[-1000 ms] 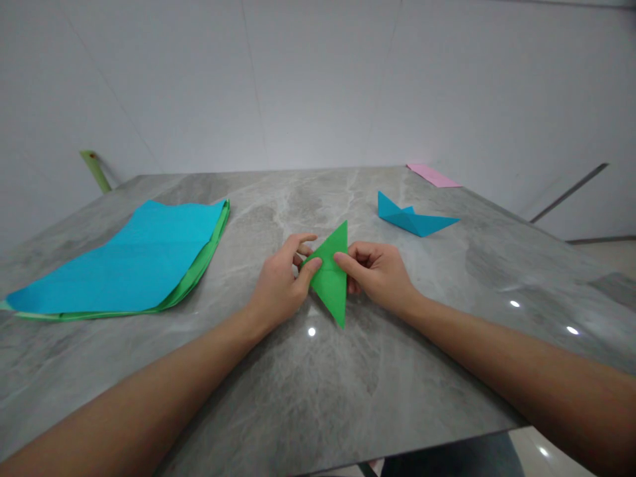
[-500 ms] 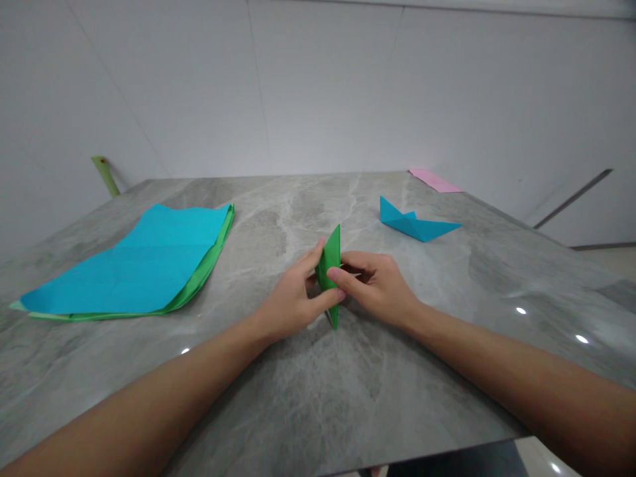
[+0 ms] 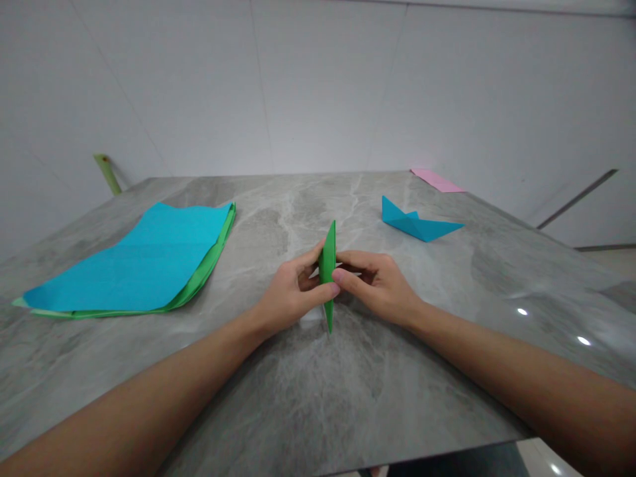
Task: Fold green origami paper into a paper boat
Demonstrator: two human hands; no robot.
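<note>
A piece of folded green paper (image 3: 328,258) stands nearly edge-on between my two hands, just above the grey table. My left hand (image 3: 293,288) is closed on its left side, thumb across the near face and fingers behind. From the right, my right hand (image 3: 375,281) pinches the same paper between thumb and fingers. Some of the fingertips are hidden behind it. Beyond my right hand, a blue paper boat (image 3: 420,227) rests on the table.
On the left lies a stack of blue and green paper sheets (image 3: 134,265) with a blue one on top. Pink paper (image 3: 438,180) sits at the table's far right edge by the wall. A light-green strip (image 3: 107,173) leans at the back left. The grey marbled table (image 3: 318,411) ends close in front.
The green paper has turned more edge-on and shifted slightly left in my hands. My left hand has moved a little left with it. Both hands keep their hold.
</note>
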